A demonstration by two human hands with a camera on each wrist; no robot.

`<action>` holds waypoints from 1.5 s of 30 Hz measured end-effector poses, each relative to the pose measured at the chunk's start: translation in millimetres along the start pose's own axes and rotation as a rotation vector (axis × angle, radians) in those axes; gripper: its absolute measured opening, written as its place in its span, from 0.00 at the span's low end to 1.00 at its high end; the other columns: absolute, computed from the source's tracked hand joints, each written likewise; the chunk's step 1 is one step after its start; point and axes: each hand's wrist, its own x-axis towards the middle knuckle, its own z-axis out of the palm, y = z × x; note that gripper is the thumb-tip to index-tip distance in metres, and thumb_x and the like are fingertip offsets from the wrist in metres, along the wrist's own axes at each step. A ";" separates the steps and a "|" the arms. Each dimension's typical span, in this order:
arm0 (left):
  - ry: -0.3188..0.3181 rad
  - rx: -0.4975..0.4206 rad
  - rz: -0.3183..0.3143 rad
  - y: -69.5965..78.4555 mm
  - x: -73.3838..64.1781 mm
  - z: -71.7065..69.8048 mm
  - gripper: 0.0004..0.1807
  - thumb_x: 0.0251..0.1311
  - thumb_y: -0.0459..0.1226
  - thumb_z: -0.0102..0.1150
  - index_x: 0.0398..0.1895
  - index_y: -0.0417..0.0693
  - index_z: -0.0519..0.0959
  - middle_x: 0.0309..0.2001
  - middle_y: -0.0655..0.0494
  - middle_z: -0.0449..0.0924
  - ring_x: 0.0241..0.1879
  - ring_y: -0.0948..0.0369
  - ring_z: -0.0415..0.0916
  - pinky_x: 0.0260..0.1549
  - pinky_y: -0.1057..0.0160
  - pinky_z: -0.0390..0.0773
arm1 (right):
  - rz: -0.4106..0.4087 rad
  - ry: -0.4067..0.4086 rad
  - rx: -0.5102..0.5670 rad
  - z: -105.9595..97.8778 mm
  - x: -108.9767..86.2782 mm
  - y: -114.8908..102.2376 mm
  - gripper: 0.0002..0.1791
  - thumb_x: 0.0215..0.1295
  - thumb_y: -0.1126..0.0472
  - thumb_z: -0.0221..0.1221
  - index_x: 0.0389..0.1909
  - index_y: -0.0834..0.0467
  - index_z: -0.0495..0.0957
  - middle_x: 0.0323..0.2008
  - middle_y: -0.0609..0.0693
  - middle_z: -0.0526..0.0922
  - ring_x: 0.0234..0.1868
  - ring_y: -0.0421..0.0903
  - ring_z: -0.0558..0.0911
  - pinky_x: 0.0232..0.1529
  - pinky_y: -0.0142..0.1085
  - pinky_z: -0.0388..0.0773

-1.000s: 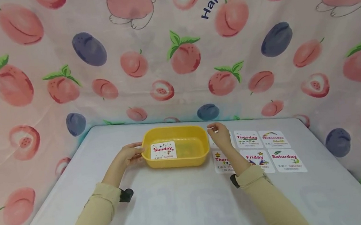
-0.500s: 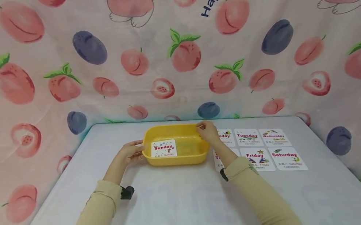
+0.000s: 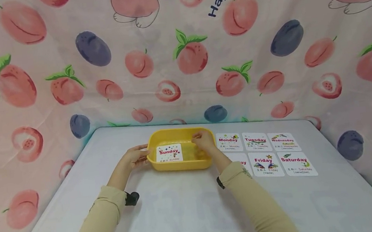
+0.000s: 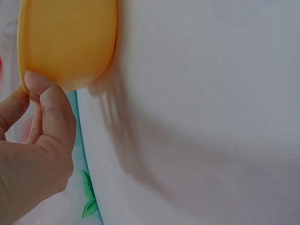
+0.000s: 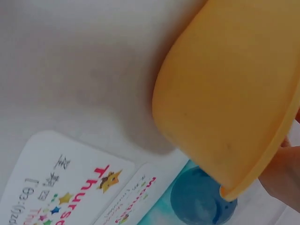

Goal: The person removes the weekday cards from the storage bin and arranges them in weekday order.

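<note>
A yellow plastic basin stands near the back of the table, with a white card reading Sunday in its left part. My left hand holds the basin's left end, thumb and fingers pinching the rim in the left wrist view, where the hand shows large. Over the right part of the basin reaches my right hand, fingers loosely bent, to the right of the Sunday card and apart from it; no object shows in it. In the right wrist view the basin wall hides most of that hand.
Right of the basin lie two rows of day cards: Monday, Tuesday and Wednesday behind, Friday and Saturday in front. My right sleeve partly covers the Thursday card. A fruit-print cloth hangs behind the table.
My right hand has moved left, from over the Monday card, across the basin's right rim to over its inside. The left hand keeps its hold and the basin has stayed in place.
</note>
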 end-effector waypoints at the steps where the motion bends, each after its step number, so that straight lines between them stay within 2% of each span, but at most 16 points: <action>1: 0.002 0.000 -0.002 -0.1 0.4 0.0 0.29 0.66 0.30 0.50 0.70 0.44 0.59 0.34 0.54 0.75 0.25 0.66 0.73 0.25 0.73 0.79 | 0.011 -0.007 0.010 3.2 3.2 3.5 0.11 0.62 0.61 0.58 0.44 0.61 0.78 0.41 0.58 0.79 0.33 0.51 0.79 0.33 0.41 0.80; 4: 0.006 0.001 -0.006 -0.1 1.7 0.1 0.29 0.66 0.31 0.50 0.70 0.44 0.60 0.35 0.53 0.75 0.25 0.66 0.73 0.25 0.73 0.79 | 0.077 -0.038 0.054 11.0 2.8 3.5 0.14 0.63 0.59 0.58 0.47 0.60 0.76 0.42 0.57 0.78 0.33 0.51 0.79 0.35 0.42 0.82; 6: 0.008 0.002 -0.008 0.2 2.0 0.0 0.28 0.66 0.31 0.50 0.70 0.44 0.60 0.35 0.53 0.75 0.25 0.66 0.74 0.25 0.73 0.79 | 0.159 -0.061 0.077 12.6 -14.7 -14.7 0.16 0.65 0.61 0.56 0.51 0.63 0.73 0.45 0.59 0.77 0.38 0.53 0.79 0.40 0.43 0.82; 9: 0.006 0.001 -0.011 0.3 2.0 0.2 0.29 0.66 0.31 0.50 0.70 0.45 0.60 0.36 0.53 0.75 0.25 0.66 0.73 0.26 0.73 0.79 | 0.206 -0.087 0.134 15.9 -24.8 -22.8 0.17 0.67 0.61 0.55 0.54 0.65 0.70 0.44 0.58 0.76 0.39 0.52 0.77 0.45 0.41 0.81; 14: 0.008 -0.004 -0.011 -0.2 2.0 2.4 0.29 0.66 0.31 0.51 0.70 0.45 0.60 0.38 0.52 0.75 0.28 0.65 0.74 0.25 0.73 0.79 | 0.245 -0.089 0.176 24.7 -23.5 -19.7 0.17 0.67 0.63 0.54 0.54 0.66 0.70 0.35 0.52 0.71 0.32 0.46 0.73 0.39 0.37 0.81; 17: 0.008 -0.005 -0.009 -0.6 1.7 3.7 0.29 0.66 0.30 0.51 0.70 0.45 0.60 0.38 0.52 0.75 0.29 0.65 0.75 0.25 0.73 0.79 | 0.264 -0.083 0.177 29.0 -22.0 -17.7 0.17 0.66 0.63 0.54 0.54 0.65 0.70 0.36 0.52 0.71 0.31 0.45 0.73 0.36 0.35 0.80; 25: 0.004 -0.007 0.010 -2.0 2.0 5.3 0.29 0.65 0.30 0.51 0.70 0.44 0.60 0.39 0.51 0.75 0.29 0.65 0.75 0.27 0.73 0.80 | 0.275 -0.076 0.203 35.0 -22.9 -18.4 0.18 0.65 0.64 0.54 0.54 0.68 0.71 0.41 0.56 0.75 0.35 0.46 0.75 0.41 0.36 0.82; 28: -0.001 -0.012 0.008 -2.4 0.9 4.3 0.29 0.66 0.30 0.50 0.70 0.44 0.59 0.37 0.52 0.75 0.29 0.65 0.75 0.26 0.73 0.79 | 0.295 -0.103 0.207 37.3 -24.8 -21.7 0.20 0.66 0.63 0.55 0.56 0.68 0.70 0.47 0.60 0.76 0.41 0.50 0.78 0.48 0.38 0.80; 30: -0.002 -0.017 0.008 -2.6 0.5 3.2 0.29 0.66 0.30 0.50 0.70 0.44 0.59 0.35 0.53 0.75 0.28 0.66 0.75 0.25 0.74 0.79 | 0.296 -0.129 0.215 39.7 -20.8 -20.1 0.22 0.65 0.63 0.57 0.57 0.68 0.69 0.49 0.61 0.76 0.44 0.51 0.79 0.48 0.38 0.81; 31: -0.002 -0.020 0.008 -2.6 0.3 2.9 0.29 0.66 0.29 0.50 0.70 0.43 0.59 0.34 0.54 0.75 0.28 0.66 0.75 0.24 0.74 0.79 | 0.290 -0.149 0.237 43.9 -9.3 -10.4 0.23 0.63 0.62 0.59 0.57 0.68 0.69 0.48 0.62 0.76 0.43 0.52 0.79 0.46 0.37 0.81; 33: -0.004 -0.025 0.012 -2.6 0.2 2.3 0.30 0.66 0.29 0.50 0.71 0.43 0.58 0.33 0.54 0.75 0.27 0.66 0.75 0.24 0.74 0.79 | 0.301 -0.179 0.290 55.4 19.7 14.3 0.25 0.60 0.61 0.62 0.56 0.66 0.70 0.47 0.61 0.76 0.42 0.52 0.79 0.44 0.37 0.82; 37: 0.004 -0.030 0.011 -2.3 0.6 1.6 0.29 0.66 0.29 0.50 0.70 0.43 0.59 0.36 0.53 0.74 0.27 0.66 0.75 0.24 0.74 0.79 | 0.359 -0.210 0.463 85.7 96.7 84.2 0.27 0.54 0.63 0.66 0.55 0.65 0.70 0.46 0.60 0.76 0.40 0.51 0.80 0.38 0.39 0.83; 39: 0.005 -0.028 0.012 -2.1 0.5 1.4 0.29 0.66 0.29 0.50 0.70 0.43 0.59 0.38 0.52 0.74 0.27 0.66 0.75 0.24 0.74 0.79 | 0.405 -0.189 0.551 92.9 114.9 102.0 0.27 0.55 0.64 0.64 0.56 0.63 0.69 0.47 0.60 0.77 0.42 0.52 0.80 0.41 0.41 0.83; 42: 0.009 -0.025 0.013 -1.7 0.4 1.4 0.29 0.66 0.29 0.50 0.70 0.43 0.59 0.39 0.51 0.75 0.28 0.66 0.75 0.24 0.74 0.79 | 0.420 -0.156 0.629 93.2 117.0 106.9 0.23 0.56 0.66 0.62 0.53 0.65 0.71 0.43 0.60 0.78 0.39 0.53 0.81 0.38 0.43 0.84; 43: 0.011 -0.024 0.013 -1.7 0.4 1.4 0.29 0.66 0.29 0.50 0.70 0.43 0.59 0.38 0.51 0.75 0.27 0.66 0.75 0.24 0.73 0.79 | 0.411 -0.143 0.634 86.2 98.4 92.9 0.22 0.57 0.67 0.60 0.53 0.66 0.70 0.43 0.61 0.78 0.39 0.53 0.81 0.38 0.43 0.84; 45: 0.013 -0.022 0.011 -1.7 0.4 1.4 0.29 0.66 0.29 0.50 0.70 0.44 0.60 0.38 0.52 0.74 0.27 0.66 0.75 0.24 0.73 0.79 | 0.395 -0.134 0.607 80.7 80.9 77.8 0.21 0.60 0.68 0.58 0.54 0.67 0.70 0.45 0.62 0.78 0.41 0.55 0.81 0.43 0.43 0.83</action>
